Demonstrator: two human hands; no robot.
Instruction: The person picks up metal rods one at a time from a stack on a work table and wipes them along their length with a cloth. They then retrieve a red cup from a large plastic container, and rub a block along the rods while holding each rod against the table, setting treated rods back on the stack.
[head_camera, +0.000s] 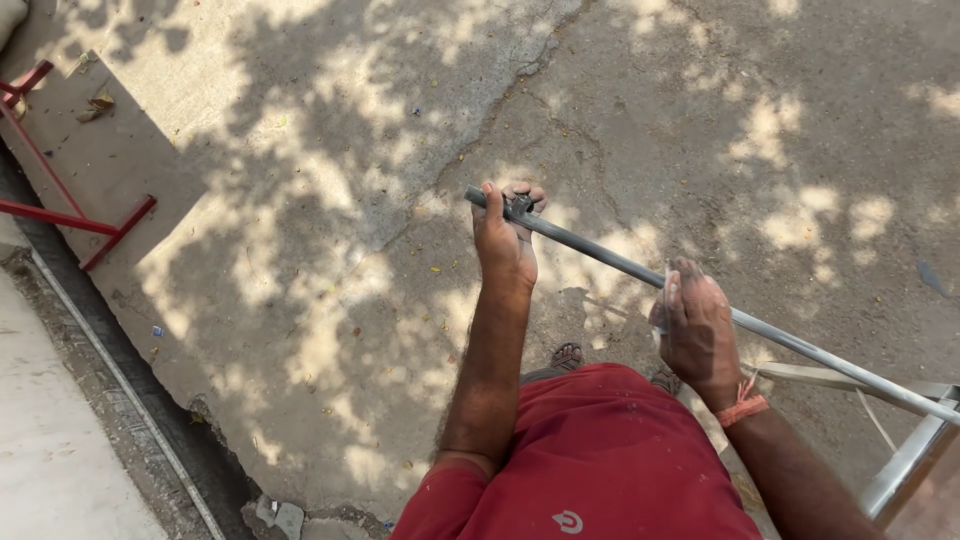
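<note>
The metal rod (640, 272), clenched at its end by the left hand (505, 240) and wrapped midway by the right hand (697, 335), may slip off the metal frame (905, 462) if either grip loosens.

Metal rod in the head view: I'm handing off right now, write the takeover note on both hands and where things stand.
Left hand: closed around the metal rod near its free end, fingers wrapped over it.
Right hand: around the rod's middle, pressing a small pale pad-like piece, too blurred to identify.
Rod: held slanting above the concrete ground; far end rests on a metal frame at right.
Done or left: cannot tell from the rod's surface.
</note>
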